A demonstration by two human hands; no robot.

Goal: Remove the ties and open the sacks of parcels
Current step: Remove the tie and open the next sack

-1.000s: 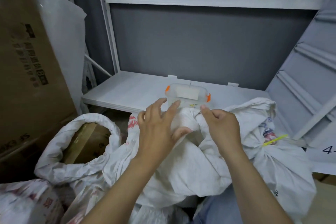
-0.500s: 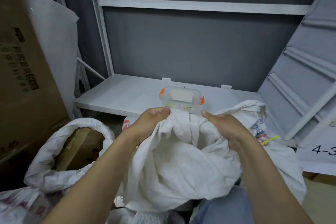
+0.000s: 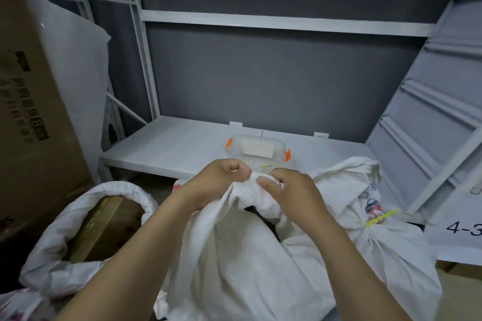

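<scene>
With my left hand point(image 3: 221, 181) and right hand point(image 3: 289, 190) both clutching the sack's point(image 3: 247, 255) bunched mouth, I reckon spreading it open comes next.

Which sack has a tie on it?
The right-hand sack, neck cinched by a yellow tie. The left sack gapes open over a box; the left hand and right hand grip the middle sack.

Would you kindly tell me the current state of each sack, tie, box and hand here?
Middle sack: mouth bunched, held by both hands.
Left sack: open, cardboard box inside.
Right sack: neck tied shut.
Yellow tie: fastened round right sack's neck.
Plastic box: lid on, upright on shelf.
Left hand: gripping middle sack.
Right hand: gripping middle sack.
</scene>
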